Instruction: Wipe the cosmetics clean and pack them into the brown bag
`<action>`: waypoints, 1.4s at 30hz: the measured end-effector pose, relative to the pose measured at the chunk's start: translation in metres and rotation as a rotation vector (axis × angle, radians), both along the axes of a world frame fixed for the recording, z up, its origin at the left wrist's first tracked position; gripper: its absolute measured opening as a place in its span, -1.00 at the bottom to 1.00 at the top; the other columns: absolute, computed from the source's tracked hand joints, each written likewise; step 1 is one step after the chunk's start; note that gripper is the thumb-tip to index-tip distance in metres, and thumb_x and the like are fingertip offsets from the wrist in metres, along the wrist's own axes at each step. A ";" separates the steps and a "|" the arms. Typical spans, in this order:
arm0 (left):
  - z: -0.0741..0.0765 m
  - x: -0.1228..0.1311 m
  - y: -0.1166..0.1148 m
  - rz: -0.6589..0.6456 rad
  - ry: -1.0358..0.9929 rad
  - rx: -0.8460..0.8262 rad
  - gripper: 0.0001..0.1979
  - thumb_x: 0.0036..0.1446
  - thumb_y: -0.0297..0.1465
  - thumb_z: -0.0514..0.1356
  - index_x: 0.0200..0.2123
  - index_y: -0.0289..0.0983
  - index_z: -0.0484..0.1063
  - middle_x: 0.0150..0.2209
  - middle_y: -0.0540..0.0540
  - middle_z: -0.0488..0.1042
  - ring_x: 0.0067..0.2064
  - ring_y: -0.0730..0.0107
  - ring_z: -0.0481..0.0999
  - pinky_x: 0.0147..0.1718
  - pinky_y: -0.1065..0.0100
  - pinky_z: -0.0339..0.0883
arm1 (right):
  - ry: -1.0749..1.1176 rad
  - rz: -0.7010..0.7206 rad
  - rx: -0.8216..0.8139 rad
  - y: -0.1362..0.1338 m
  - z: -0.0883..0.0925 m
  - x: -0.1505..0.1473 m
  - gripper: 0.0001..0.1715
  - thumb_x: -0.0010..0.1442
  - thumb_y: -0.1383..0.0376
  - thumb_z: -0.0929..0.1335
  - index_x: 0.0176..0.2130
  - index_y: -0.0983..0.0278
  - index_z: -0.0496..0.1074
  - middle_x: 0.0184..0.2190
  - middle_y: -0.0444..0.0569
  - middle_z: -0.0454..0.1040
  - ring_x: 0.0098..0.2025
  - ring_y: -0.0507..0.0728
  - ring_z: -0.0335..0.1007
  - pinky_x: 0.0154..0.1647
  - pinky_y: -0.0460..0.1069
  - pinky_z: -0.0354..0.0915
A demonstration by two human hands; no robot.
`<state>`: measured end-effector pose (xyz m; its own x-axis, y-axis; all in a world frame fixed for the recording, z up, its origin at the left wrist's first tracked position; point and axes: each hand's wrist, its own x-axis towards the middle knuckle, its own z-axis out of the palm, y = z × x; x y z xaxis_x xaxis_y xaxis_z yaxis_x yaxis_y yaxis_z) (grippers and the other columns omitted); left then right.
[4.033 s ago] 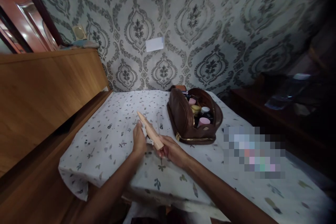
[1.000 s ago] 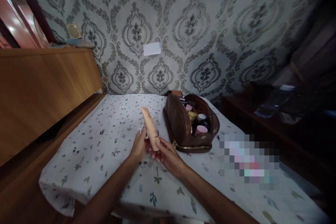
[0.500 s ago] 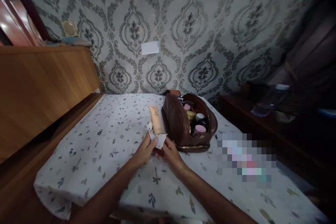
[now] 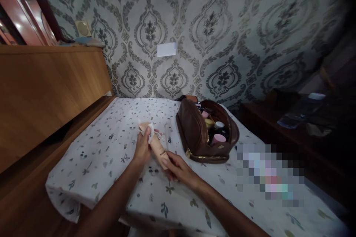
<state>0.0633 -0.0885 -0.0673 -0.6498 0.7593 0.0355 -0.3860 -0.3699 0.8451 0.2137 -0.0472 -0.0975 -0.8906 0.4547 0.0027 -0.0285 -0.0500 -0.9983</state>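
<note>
A peach-coloured tube (image 4: 159,151) is held at a slant between my two hands above the patterned white cloth (image 4: 111,148). My left hand (image 4: 142,146) is closed on a white tissue (image 4: 151,132) wrapped about the tube's upper left end. At the lower right end, the fingers of my right hand (image 4: 176,167) grip the tube. An open brown bag (image 4: 191,129) stands just to the right, with jars and small items inside, among them a pink lid (image 4: 219,138) and a white lid (image 4: 219,124).
On the cloth at right lies a pixelated, blurred-out object (image 4: 271,176). A clear bottle (image 4: 300,111) rests on dark furniture further right. A wooden panel (image 4: 55,89) borders the left side. Patterned wallpaper (image 4: 194,26) rises behind.
The tube has turned from upright to slanting down to the right. My left hand and the tissue have moved up to its far end, and my right hand now grips the near end.
</note>
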 end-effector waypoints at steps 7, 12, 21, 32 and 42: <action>0.011 -0.011 -0.004 -0.040 -0.304 0.076 -0.56 -0.25 -0.08 0.41 -0.43 -0.26 0.40 -0.58 0.09 0.42 -0.55 0.50 0.43 -0.48 0.45 0.32 | 0.005 0.171 -0.323 -0.007 0.002 -0.002 -0.38 0.09 -0.12 0.39 -0.09 0.28 0.32 -0.48 -0.11 0.46 -0.66 -0.07 0.22 -0.71 -0.16 -0.04; 0.008 -0.014 -0.001 0.140 -0.258 -0.045 -0.45 -0.24 0.11 0.34 -0.56 -0.26 0.28 -0.69 0.09 0.33 -0.66 0.53 0.32 -0.60 0.45 0.24 | 0.029 0.067 -0.136 -0.010 -0.008 -0.007 -0.26 -0.07 0.07 0.54 -0.02 0.16 0.17 -0.37 -0.23 0.35 -0.54 -0.08 0.24 -0.60 -0.17 0.16; 0.004 -0.018 0.001 0.309 -0.259 -0.049 -0.46 -0.13 0.13 0.28 -0.48 -0.26 0.30 -0.66 0.13 0.28 -0.62 0.51 0.34 -0.59 0.46 0.23 | 0.045 0.049 -0.043 -0.008 -0.006 -0.004 -0.41 0.04 -0.05 0.46 -0.10 0.25 0.29 -0.34 -0.17 0.31 -0.51 -0.07 0.29 -0.56 -0.15 0.16; 0.000 0.008 -0.011 -0.497 0.005 0.024 -0.37 -0.18 -0.21 0.43 -0.01 -0.27 0.40 -0.25 -0.16 0.59 -0.25 0.18 0.60 -0.30 0.29 0.43 | 0.178 0.049 -0.042 -0.001 0.007 -0.001 -0.52 0.13 -0.05 0.39 -0.22 0.31 0.41 -0.49 -0.13 0.41 -0.51 0.02 0.34 -0.53 -0.10 0.23; 0.002 -0.005 -0.007 -0.202 -0.160 0.098 -0.55 -0.14 -0.34 0.36 -0.12 -0.30 0.45 -0.46 -0.01 0.54 -0.45 0.41 0.52 -0.46 0.42 0.37 | 0.045 0.252 -0.131 -0.001 0.008 0.004 -0.49 0.11 -0.07 0.40 -0.25 0.34 0.40 -0.56 -0.15 0.38 -0.58 -0.05 0.24 -0.61 -0.16 0.07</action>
<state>0.0581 -0.0954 -0.0651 -0.4885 0.8722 0.0241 -0.5860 -0.3484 0.7316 0.2179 -0.0479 -0.0897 -0.9758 0.2186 0.0009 -0.0433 -0.1892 -0.9810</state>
